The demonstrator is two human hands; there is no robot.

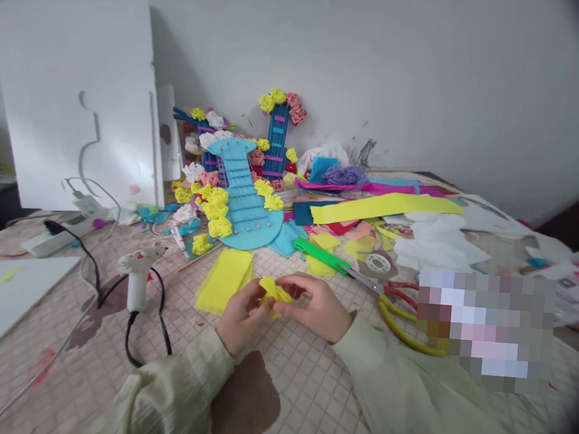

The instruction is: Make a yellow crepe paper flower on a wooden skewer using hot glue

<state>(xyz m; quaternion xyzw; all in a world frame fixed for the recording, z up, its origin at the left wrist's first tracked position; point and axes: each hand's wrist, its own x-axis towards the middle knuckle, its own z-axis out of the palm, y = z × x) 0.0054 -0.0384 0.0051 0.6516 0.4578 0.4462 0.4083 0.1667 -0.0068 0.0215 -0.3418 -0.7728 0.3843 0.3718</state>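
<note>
Pinching a folded yellow paper piece (274, 291) between the fingertips, the left hand (245, 310) and the right hand (317, 303) meet at the front of the table (316, 393). The left thumb and fingers press on the near left side of the piece; the right thumb and fingers close on its right side. The piece is raised between both hands, above the table's grid pattern.

Just beyond the left hand lies a stack of yellow sheets (225, 279). To the left of the stack, a white glue gun (138, 285) stands with its nozzle at the top and a black cord at its base. Beyond the right hand lies a green handle (317, 252); a red handle (401, 294) and a yellow handle (405, 330) are located to its right. A tape roll (380, 263) lies near the green handle. Behind the stack, a light-blue board (243, 203) leans back, with yellow paper flowers (215, 204) along its sides.
</note>
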